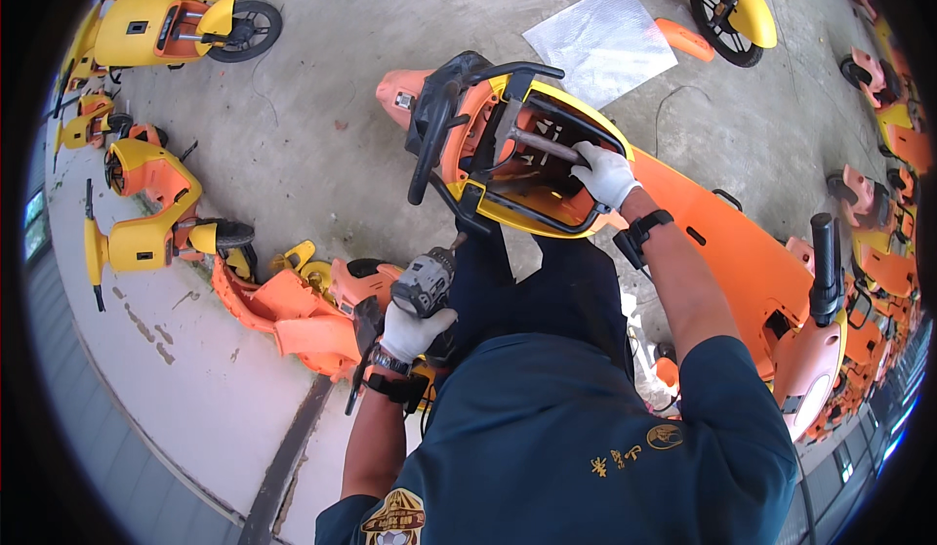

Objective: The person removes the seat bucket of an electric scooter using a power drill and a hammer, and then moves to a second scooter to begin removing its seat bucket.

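Observation:
In front of me stands an orange and yellow electric scooter point(705, 228) with its compartment point(617, 127) open at the top, its yellow rim edged by black bars. My right hand point(607, 176), in a white glove, is closed around the handle of a hammer point(547, 144) above this opening. The hammer's head lies near the compartment's left side; whether it touches anything I cannot tell. Lower left, my gloved left hand point(414, 330) grips a grey cordless drill point(426, 282), its bit pointing up and to the right, apart from the scooter.
A silvery sheet point(600, 42) lies on the concrete floor beyond the scooter. Orange body panels point(317, 335) are piled at the left. Other scooters point(146, 30) stand at the far left, and rows of them point(883, 272) line the right. One front wheel point(724, 28) shows at the top.

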A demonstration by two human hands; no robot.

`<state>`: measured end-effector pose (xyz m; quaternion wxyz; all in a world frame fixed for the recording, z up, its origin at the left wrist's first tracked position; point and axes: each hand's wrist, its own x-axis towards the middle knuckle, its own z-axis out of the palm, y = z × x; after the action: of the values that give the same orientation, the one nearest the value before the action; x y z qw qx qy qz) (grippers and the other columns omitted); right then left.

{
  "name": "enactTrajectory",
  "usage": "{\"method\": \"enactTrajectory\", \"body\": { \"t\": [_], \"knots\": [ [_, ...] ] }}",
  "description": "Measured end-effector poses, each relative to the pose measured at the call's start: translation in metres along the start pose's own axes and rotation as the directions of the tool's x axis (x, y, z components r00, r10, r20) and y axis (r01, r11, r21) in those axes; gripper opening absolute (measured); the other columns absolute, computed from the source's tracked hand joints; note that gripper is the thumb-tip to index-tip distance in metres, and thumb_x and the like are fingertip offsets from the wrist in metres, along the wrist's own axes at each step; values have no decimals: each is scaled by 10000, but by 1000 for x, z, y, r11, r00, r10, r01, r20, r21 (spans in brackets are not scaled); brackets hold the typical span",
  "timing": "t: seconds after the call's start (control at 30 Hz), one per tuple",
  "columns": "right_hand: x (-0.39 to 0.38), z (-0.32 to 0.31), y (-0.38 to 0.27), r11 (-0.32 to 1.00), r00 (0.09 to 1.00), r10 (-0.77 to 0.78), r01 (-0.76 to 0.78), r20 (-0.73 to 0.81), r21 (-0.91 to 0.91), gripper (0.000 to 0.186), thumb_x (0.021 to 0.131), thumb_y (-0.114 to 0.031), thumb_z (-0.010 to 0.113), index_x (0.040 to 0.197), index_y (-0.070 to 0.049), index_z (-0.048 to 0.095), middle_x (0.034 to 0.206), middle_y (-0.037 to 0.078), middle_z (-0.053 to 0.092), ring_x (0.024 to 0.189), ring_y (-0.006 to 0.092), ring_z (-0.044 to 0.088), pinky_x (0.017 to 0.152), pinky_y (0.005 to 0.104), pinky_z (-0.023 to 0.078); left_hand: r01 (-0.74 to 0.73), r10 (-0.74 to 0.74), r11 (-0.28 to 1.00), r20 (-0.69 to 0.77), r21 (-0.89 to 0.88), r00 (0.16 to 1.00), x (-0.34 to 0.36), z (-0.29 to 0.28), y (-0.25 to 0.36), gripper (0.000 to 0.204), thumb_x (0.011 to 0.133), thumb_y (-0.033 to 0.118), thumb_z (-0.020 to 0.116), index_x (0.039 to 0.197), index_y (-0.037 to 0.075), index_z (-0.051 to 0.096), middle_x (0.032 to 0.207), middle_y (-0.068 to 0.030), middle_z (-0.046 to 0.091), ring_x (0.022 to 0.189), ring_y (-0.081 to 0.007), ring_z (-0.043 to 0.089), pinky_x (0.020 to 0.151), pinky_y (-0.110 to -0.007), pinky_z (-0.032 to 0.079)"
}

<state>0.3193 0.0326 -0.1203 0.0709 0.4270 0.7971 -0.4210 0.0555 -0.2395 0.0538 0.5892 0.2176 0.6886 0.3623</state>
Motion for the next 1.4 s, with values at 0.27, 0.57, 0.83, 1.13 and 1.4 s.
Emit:
{"method": "enactTrajectory", "body": {
  "t": [0.27, 0.57, 0.83, 1.13, 1.4],
  "knots": [
    [-64, -31, -116, 901, 968, -160, 63, 193, 428, 755, 689, -176, 772, 1353, -5, 458, 1078, 179, 642, 1030, 303, 642, 907, 368, 518, -209, 192, 973, -162, -95, 968, 42, 55, 20, 491, 742, 122, 777, 1187, -7, 615, 1122, -97, 693, 1049, -171, 658, 915, -308, 507],
    [-97, -25, -136, 623, 967, -209, 18, 145, 782, 1018, 643, -51, 788, 1487, -11, 221, 1323, 145, 521, 1234, 215, 510, 1043, 343, 419, -223, 229, 915, 23, 336, 973, 77, 113, 52, 488, 822, 442, 701, 1085, 34, 656, 970, -144, 707, 891, -306, 686, 774, -390, 537],
    [-131, -92, -114, 412, 870, -89, -412, 486, 813, 719, 643, -75, 650, 1317, 51, 433, 1128, 143, 621, 907, 200, 660, 802, 313, 535, -87, 82, 994, -74, -69, 994, 64, 86, -4, 223, 823, 130, 581, 979, 3, 677, 809, -97, 651, 668, -171, 642, 557, -280, 512],
    [-139, -85, -123, 656, 946, 15, -253, 322, 711, 424, 753, -13, 705, 1164, -14, 603, 905, 12, 638, 806, 100, 610, 740, 264, 509, 159, -217, 825, -43, -542, 975, 90, 52, -52, 290, 819, -51, 503, 1093, -31, 593, 1003, -147, 673, 700, -186, 652, 572, -291, 530],
    [-149, -57, -128, 754, 919, -90, -188, 383, 630, 548, 727, -50, 756, 1237, -6, 560, 1028, 52, 659, 946, 139, 612, 862, 301, 507, 100, -176, 782, -64, -615, 982, 112, 54, -61, 272, 897, 36, 579, 1163, -21, 593, 1010, -122, 681, 738, -167, 641, 630, -290, 498]
  ]
}}
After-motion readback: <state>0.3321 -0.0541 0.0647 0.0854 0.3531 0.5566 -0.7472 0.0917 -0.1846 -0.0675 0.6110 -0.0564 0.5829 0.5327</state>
